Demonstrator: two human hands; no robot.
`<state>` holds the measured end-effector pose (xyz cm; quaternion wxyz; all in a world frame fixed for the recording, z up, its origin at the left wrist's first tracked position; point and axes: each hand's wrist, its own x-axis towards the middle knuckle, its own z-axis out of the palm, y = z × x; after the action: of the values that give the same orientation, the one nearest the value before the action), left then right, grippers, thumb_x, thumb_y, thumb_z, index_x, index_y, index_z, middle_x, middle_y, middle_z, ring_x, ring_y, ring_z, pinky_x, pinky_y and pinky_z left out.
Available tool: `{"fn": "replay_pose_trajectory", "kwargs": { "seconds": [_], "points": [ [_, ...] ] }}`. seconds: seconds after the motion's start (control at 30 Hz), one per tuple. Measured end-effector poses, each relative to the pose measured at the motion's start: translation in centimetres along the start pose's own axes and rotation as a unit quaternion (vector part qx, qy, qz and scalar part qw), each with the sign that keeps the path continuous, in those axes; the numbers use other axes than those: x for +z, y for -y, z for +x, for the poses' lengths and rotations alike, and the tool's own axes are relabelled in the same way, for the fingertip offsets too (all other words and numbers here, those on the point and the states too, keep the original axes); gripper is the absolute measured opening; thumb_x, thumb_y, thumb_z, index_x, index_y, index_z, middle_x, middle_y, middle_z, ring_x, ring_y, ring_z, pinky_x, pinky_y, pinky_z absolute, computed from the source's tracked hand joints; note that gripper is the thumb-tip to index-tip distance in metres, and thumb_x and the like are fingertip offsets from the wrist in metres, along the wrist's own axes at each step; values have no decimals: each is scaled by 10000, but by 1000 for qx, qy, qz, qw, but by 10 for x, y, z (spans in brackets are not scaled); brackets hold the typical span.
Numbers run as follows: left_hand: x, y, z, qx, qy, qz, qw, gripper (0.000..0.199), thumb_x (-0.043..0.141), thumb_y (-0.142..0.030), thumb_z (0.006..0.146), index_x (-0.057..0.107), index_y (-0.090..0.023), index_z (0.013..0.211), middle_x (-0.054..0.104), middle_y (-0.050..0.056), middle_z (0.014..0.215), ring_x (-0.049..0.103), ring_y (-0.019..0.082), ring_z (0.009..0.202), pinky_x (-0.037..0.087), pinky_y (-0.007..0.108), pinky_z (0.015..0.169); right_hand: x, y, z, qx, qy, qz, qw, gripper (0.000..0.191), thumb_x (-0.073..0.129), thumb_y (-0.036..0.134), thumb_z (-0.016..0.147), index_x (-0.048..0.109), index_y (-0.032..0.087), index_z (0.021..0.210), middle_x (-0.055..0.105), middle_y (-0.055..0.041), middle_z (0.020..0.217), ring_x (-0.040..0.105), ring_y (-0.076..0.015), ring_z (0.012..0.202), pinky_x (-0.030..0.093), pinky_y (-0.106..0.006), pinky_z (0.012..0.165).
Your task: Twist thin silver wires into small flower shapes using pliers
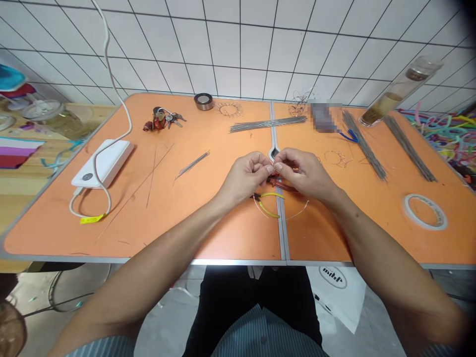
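Just beyond the yellow-handled pliers [272, 194], my left hand [247, 175] and right hand [307, 174] have fingertips pinched, on what I can't tell.

A wall [238, 44] of white tiles, divided into a grid by thin dark lines, fills the background. In front of it stands an orange table [63, 223] with rounded left corners and grey metal edging; a grey seam [283, 243] runs across its top from front to back. Pale wooden furniture [15, 186] shows at the left. Below is a grey floor [163, 317]. The room is brightly lit.
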<state>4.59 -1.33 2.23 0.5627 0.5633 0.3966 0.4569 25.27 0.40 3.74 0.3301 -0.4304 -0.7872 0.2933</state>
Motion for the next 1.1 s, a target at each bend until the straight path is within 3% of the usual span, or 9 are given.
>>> {"fn": "replay_pose_trajectory", "kwargs": {
  "seconds": [0.17, 0.3, 0.43, 0.6, 0.73, 1.1],
  "points": [
    [-2, -3, -1, -17, 8, 19, 1000, 118, 737, -218, 959, 681, -175, 865, 718, 7, 669, 615, 107, 611, 424, 216, 620, -2, 0, 0, -22, -43, -42, 998, 121, 658, 286, 991, 671, 222, 889, 717, -32, 836, 606, -192, 734, 427, -341, 662],
    [-4, 0, 0, -17, 7, 14, 1000, 119, 747, -233, 952, 693, -170, 867, 737, 20, 679, 618, 111, 616, 426, 221, 633, 0, -1, 0, -9, -39, -26, 999, 141, 687, 308, 995, 668, 223, 884, 694, -21, 804, 581, -181, 698, 424, -337, 641],
    [-5, 5, 2, -5, 11, -20, 1000, 170, 782, -297, 935, 685, -174, 869, 735, 20, 674, 578, 100, 592, 383, 215, 591, 1, -3, 1, 12, -36, 61, 997, 297, 758, 490, 1025, 685, 225, 911, 698, -28, 841, 602, -176, 715, 489, -322, 650],
    [-5, 2, 2, -22, 18, -84, 996, 248, 850, -356, 881, 678, -177, 891, 740, 17, 675, 459, 72, 489, 275, 222, 497, -4, -5, 3, 37, -25, 193, 980, 510, 854, 711, 927, 702, 224, 928, 679, -18, 852, 643, -156, 723, 575, -300, 703],
    [-3, -4, 1, -55, 19, -128, 990, 288, 887, -358, 848, 671, -174, 897, 732, 13, 662, 362, 52, 449, 215, 218, 470, -6, -5, 4, 45, -13, 229, 972, 518, 894, 710, 891, 718, 225, 939, 686, -15, 851, 662, -150, 726, 595, -287, 708],
    [-2, -9, -1, -82, 46, -174, 980, 248, 881, -300, 873, 676, -160, 880, 715, 13, 647, 387, 44, 452, 219, 188, 464, 0, -11, 3, 42, 8, 264, 964, 477, 936, 651, 878, 762, 218, 978, 721, -19, 846, 673, -144, 729, 601, -264, 691]
  ]
}}
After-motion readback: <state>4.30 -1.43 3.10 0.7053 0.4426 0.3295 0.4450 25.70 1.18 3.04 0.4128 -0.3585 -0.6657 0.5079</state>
